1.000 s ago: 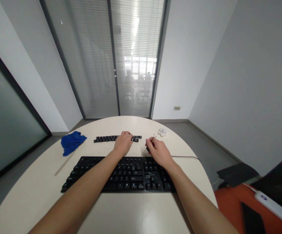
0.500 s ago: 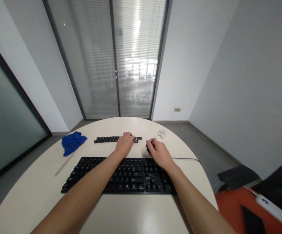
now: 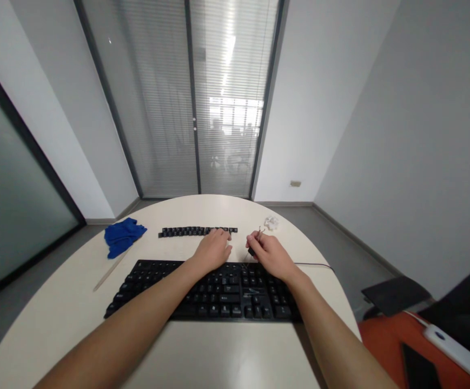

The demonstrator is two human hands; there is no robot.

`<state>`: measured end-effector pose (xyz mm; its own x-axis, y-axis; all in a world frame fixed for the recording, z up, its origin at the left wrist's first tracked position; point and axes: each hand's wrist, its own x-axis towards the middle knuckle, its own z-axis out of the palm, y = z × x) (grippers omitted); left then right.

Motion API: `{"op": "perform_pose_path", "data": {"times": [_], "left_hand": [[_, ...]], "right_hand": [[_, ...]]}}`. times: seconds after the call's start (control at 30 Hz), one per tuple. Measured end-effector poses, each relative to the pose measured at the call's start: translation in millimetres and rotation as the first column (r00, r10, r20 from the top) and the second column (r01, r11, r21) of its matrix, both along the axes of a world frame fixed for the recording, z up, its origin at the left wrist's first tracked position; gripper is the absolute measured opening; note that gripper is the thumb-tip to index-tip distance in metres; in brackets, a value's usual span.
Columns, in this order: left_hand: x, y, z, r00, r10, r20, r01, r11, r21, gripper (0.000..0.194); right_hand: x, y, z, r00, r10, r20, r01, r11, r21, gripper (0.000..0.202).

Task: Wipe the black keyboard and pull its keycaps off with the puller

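Note:
A black keyboard (image 3: pixel 230 297) lies across the table in front of me, partly covered by my forearms. Beyond it, loose black keycaps (image 3: pixel 186 231) stand in rows. My left hand (image 3: pixel 214 249) is between those rows and the keyboard, its fingertips at the right part of the rows and its thumb held apart; I see nothing in it. In my right hand (image 3: pixel 270 252) is a wire keycap puller (image 3: pixel 252 252) with a dark middle, gripped between thumb and fingers. Its lower wires point down at the keyboard's back edge, above the number pad side.
A blue cloth (image 3: pixel 123 237) lies at the left, with a thin pale stick (image 3: pixel 113 269) beside it. A small crumpled white item (image 3: pixel 271 222) rests behind my right hand. The keyboard's cable (image 3: pixel 313 264) runs off the right edge, near an orange chair (image 3: pixel 381 346).
My left hand has drawn back slightly from the keycap rows and its thumb has spread. My right hand, still holding the keycap puller, has shifted a little to the right.

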<state>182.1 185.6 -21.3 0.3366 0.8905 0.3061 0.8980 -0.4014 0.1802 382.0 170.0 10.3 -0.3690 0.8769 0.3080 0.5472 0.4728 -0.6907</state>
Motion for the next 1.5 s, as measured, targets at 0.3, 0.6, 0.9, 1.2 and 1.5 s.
{"op": "perform_pose_path", "data": {"times": [0.3, 0.6, 0.9, 1.2, 1.5], "left_hand": [[-14, -57, -14.5, 0.962, -0.071, 0.262, 0.11, 0.984, -0.138, 0.019], [-34, -61, -5.9, 0.985, -0.009, 0.173, 0.046, 0.977, -0.207, 0.022], [-33, -67, -10.2, 0.944, -0.025, 0.329, 0.075, 0.987, -0.142, 0.021], [-30, -71, -6.5, 0.955, -0.144, 0.26, 0.159, 0.986, -0.039, 0.018], [-28, -71, -1.3, 0.943, -0.284, 0.173, 0.293, 0.956, -0.031, 0.017]], "right_hand": [[0, -6, 5.7, 0.98, 0.197, 0.031, -0.195, 0.978, -0.072, 0.039], [-17, -17, 9.4, 0.961, 0.275, 0.0, -0.274, 0.957, -0.101, 0.029], [-25, -23, 16.1, 0.943, 0.303, 0.138, -0.301, 0.953, -0.037, 0.03], [-28, -20, 11.5, 0.938, 0.322, 0.128, -0.324, 0.946, 0.001, 0.026], [-23, -9, -0.7, 0.972, 0.233, -0.004, -0.232, 0.966, -0.116, 0.034]]}}
